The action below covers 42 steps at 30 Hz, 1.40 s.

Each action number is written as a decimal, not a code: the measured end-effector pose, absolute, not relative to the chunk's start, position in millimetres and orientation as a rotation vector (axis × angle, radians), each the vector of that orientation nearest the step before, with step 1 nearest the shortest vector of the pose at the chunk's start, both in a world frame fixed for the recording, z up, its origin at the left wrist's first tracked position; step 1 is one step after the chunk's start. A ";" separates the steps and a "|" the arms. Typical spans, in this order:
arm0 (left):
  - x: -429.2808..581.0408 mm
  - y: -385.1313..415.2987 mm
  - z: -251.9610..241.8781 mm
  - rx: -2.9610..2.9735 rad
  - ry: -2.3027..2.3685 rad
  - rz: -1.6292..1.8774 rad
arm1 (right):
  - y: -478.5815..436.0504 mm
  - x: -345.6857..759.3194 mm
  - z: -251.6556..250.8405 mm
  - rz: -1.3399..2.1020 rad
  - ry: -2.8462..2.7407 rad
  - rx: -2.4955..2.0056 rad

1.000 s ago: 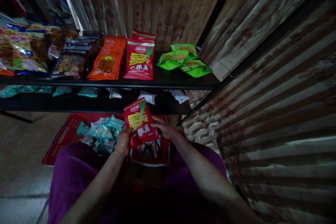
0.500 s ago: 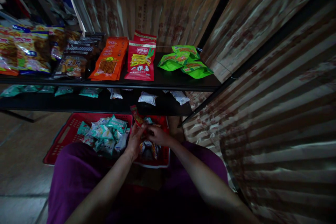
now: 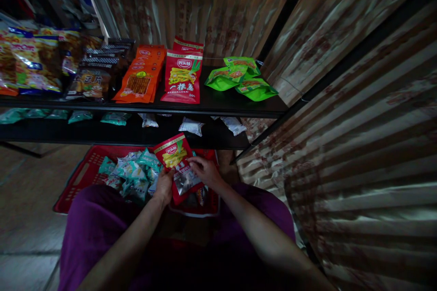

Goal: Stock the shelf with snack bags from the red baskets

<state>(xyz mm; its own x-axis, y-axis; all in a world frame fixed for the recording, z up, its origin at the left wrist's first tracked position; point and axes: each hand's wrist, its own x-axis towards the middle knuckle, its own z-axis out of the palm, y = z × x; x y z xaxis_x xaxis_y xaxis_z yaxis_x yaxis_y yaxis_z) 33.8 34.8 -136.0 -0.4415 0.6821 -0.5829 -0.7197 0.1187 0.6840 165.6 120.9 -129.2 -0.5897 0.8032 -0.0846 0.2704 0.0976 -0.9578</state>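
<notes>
A red snack bag (image 3: 175,151), printed with yellow sticks and green onion, is tilted above the red baskets. My left hand (image 3: 165,186) grips its left edge, thumb on the front. On the right side, my right hand (image 3: 206,172) has its fingers closed at the bag's edge. A silvery panel (image 3: 186,179) shows at the lower part; whether it belongs to this bag or a second one behind, I cannot tell. Below lies a red basket (image 3: 77,179) with several small teal and white packets (image 3: 134,173). Another red basket (image 3: 196,211) sits under the bag, its contents mostly hidden.
On the black upper shelf (image 3: 218,104) stand matching red bags (image 3: 180,77), orange bags (image 3: 138,77), dark bags (image 3: 90,77) and green bags (image 3: 227,75). Small white packets (image 3: 191,126) lie on the lower shelf. A shelf post (image 3: 280,122) and patterned curtain (image 3: 341,145) bound the right side.
The red bag, seen nearly edge-on before, has turned so its printed front faces me. My left hand has shifted slightly left and the right hand slightly right.
</notes>
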 end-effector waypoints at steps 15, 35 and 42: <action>23.7 30.6 -122.1 -0.053 1.295 1.467 | 126.2 159.0 -137.7 2.153 -0.895 -1.292; 15.9 34.7 -130.4 -0.038 1.326 1.540 | 132.3 159.0 -145.5 2.061 -0.882 -1.354; 20.8 28.5 -125.1 0.076 1.294 1.532 | 132.9 160.8 -150.9 2.036 -0.893 -1.288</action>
